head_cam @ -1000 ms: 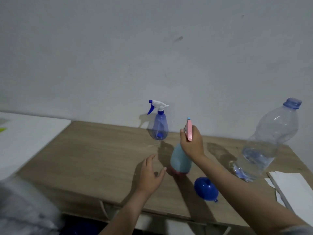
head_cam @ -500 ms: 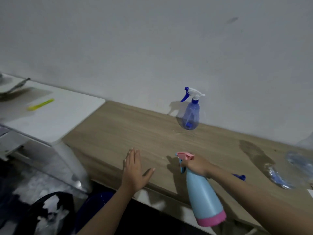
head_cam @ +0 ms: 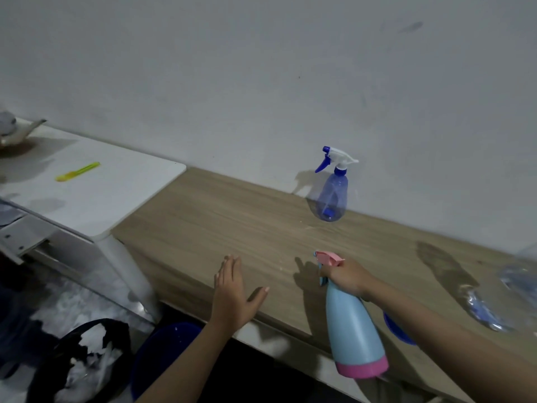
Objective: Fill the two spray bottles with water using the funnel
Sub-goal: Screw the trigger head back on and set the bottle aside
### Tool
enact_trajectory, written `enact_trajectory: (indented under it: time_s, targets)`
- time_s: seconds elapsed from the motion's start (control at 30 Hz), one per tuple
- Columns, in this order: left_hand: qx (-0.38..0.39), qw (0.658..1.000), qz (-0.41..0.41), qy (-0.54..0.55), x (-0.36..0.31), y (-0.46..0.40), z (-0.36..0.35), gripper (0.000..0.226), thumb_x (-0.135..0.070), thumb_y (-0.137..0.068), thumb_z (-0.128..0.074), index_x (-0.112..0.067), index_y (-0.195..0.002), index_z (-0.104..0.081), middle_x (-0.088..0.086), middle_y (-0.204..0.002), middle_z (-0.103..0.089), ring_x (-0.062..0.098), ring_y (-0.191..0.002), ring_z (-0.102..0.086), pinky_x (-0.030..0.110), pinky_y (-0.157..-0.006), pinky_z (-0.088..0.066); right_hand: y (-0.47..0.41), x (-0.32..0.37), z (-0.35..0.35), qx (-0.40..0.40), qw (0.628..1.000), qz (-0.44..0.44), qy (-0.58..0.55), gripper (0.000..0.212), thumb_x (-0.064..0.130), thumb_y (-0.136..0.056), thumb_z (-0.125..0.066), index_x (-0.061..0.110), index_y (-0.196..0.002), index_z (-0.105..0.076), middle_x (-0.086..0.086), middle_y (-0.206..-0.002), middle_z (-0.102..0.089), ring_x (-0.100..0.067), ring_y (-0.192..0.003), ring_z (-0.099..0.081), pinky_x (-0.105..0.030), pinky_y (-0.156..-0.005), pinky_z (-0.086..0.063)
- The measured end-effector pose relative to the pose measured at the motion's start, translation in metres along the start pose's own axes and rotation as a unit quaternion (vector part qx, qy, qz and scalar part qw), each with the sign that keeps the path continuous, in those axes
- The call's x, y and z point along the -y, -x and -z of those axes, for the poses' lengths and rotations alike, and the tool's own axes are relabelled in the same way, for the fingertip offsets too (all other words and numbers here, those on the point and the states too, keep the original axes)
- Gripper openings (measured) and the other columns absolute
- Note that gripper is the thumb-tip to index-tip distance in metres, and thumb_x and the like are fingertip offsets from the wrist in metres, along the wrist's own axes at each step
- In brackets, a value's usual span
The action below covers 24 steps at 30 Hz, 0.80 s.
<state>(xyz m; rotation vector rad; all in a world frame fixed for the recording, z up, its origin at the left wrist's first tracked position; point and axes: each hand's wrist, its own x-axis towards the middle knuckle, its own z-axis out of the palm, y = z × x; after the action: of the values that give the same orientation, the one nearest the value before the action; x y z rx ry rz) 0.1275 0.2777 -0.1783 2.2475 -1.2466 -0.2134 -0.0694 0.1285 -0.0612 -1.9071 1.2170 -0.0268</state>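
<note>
**Two spray bottles in view, one held and one standing by the wall**

At the far left a white table [head_cam: 96, 196] bears one yellow-green stick-like object [head_cam: 78, 171]. Below it, on the floor, sits one dark bag [head_cam: 78, 362] with white scraps in it, and beside that one dark blue bucket [head_cam: 162, 353], partly hidden.

Next comes the wooden desk [head_cam: 220, 228]. The left hand [head_cam: 232, 292] is spread flat with straight fingers and thumb out, holding nothing, over the desk's front edge; whether it touches the wood cannot be told.

Two spray bottles are visible. The clear blue spray bottle [head_cam: 331, 196] stands upright at the back of the desk, close to the wall, with a white head and dark blue trigger. The light blue spray bottle [head_cam: 353, 333] is opaque, with a pink band at its base and a pink head; it hangs tilted over the desk's front edge. The right hand [head_cam: 347, 276] grips it around the neck, just under the head.

One blue funnel [head_cam: 396, 330] peeks out from behind the right forearm, on the desk. At the far right edge lies the blurred base of one clear water bottle [head_cam: 520, 274].
</note>
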Motion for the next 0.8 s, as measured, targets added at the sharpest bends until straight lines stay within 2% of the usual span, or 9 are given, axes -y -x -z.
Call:
enact_trajectory:
  time_s: [0.07,0.13,0.2,0.3,0.33,0.5,0.63,0.7,0.8]
  targets:
    - [-0.007,1.0,-0.006,0.024,-0.017,-0.002,0.0,0.107,-0.076,-0.072,-0.041,-0.002,-0.147,-0.024,0.015,-0.154,-0.025,0.028,-0.144,-0.019,0.049,-0.115,-0.023,0.002,-0.001,0.011,-0.045,0.998,0.035,-0.023,0.008,0.017,-0.083,-0.059,0.015,-0.09,-0.061,-0.005,-0.08,-0.061,-0.014,-0.065,-0.052,-0.026,-0.056,-0.036]
    - [-0.017,0.999,-0.021,0.042,-0.038,-0.006,-0.001,0.107,-0.079,-0.071,-0.039,-0.006,-0.147,-0.023,0.011,-0.154,-0.026,0.025,-0.144,-0.021,0.046,-0.115,-0.024,0.003,-0.001,0.024,-0.092,0.992,0.074,-0.042,0.026,0.018,-0.084,-0.06,0.026,-0.108,-0.055,-0.001,-0.089,-0.059,-0.011,-0.072,-0.053,-0.024,-0.059,-0.037]
    - [-0.018,0.996,-0.044,0.076,-0.065,-0.01,-0.002,0.104,-0.078,-0.072,-0.042,-0.009,-0.147,-0.025,0.009,-0.152,-0.03,0.024,-0.141,-0.027,0.04,-0.115,-0.026,0.003,-0.001,0.039,-0.139,0.982,0.104,-0.073,0.03,0.018,-0.084,-0.061,0.026,-0.112,-0.054,0.0,-0.091,-0.061,-0.016,-0.077,-0.056,-0.023,-0.063,-0.039]
    - [0.016,0.982,-0.081,0.168,-0.112,-0.013,0.001,0.094,-0.063,-0.074,-0.061,-0.013,-0.146,-0.026,0.003,-0.149,-0.034,0.015,-0.137,-0.032,0.017,-0.109,-0.023,0.004,0.001,0.061,-0.203,0.963,0.136,-0.116,0.027,0.021,-0.086,-0.063,0.024,-0.111,-0.053,0.006,-0.092,-0.06,-0.014,-0.08,-0.057,-0.025,-0.069,-0.043]
    - [0.037,0.974,-0.096,0.2,-0.129,-0.014,0.003,0.095,-0.062,-0.073,-0.063,-0.016,-0.147,-0.025,-0.002,-0.149,-0.035,0.01,-0.136,-0.034,0.016,-0.107,-0.025,0.004,0.001,0.069,-0.226,0.953,0.149,-0.134,0.026,0.023,-0.086,-0.063,0.023,-0.111,-0.054,0.008,-0.093,-0.06,-0.013,-0.083,-0.058,-0.026,-0.07,-0.044]
    - [0.143,0.931,-0.146,0.304,-0.198,-0.017,0.005,0.087,-0.05,-0.076,-0.07,-0.029,-0.145,-0.022,-0.013,-0.134,-0.044,-0.002,-0.119,-0.045,0.015,-0.096,-0.04,0.009,0.001,0.107,-0.328,0.902,0.185,-0.212,0.032,0.038,-0.087,-0.064,0.022,-0.114,-0.055,0.006,-0.103,-0.063,-0.007,-0.09,-0.06,-0.017,-0.07,-0.044]
    - [0.142,0.903,-0.152,0.376,-0.229,-0.025,-0.007,0.07,-0.053,-0.07,-0.069,-0.052,-0.127,-0.028,-0.01,-0.124,-0.051,0.0,-0.109,-0.055,0.02,-0.087,-0.052,0.015,-0.002,0.128,-0.383,0.857,0.207,-0.276,0.032,0.043,-0.083,-0.069,0.03,-0.103,-0.048,-0.006,-0.092,-0.063,-0.024,-0.072,-0.068,-0.043,-0.065,-0.058]
    - [0.134,0.901,-0.163,0.378,-0.24,-0.03,-0.011,0.066,-0.047,-0.073,-0.072,-0.051,-0.126,-0.034,-0.011,-0.122,-0.052,0.002,-0.108,-0.056,0.025,-0.085,-0.055,0.018,-0.007,0.136,-0.404,0.828,0.24,-0.305,0.032,0.034,-0.083,-0.072,0.026,-0.094,-0.043,-0.01,-0.087,-0.061,-0.028,-0.059,-0.067,-0.048,-0.053,-0.058]
    - [0.111,0.906,-0.185,0.365,-0.254,-0.038,-0.024,0.063,-0.038,-0.075,-0.075,-0.04,-0.128,-0.042,-0.012,-0.121,-0.055,0.003,-0.108,-0.056,0.028,-0.085,-0.055,0.013,-0.016,0.146,-0.447,0.805,0.269,-0.282,0.027,0.028,-0.084,-0.072,0.02,-0.084,-0.047,0.008,-0.077,-0.056,-0.024,-0.061,-0.067,-0.044,-0.054,-0.059]
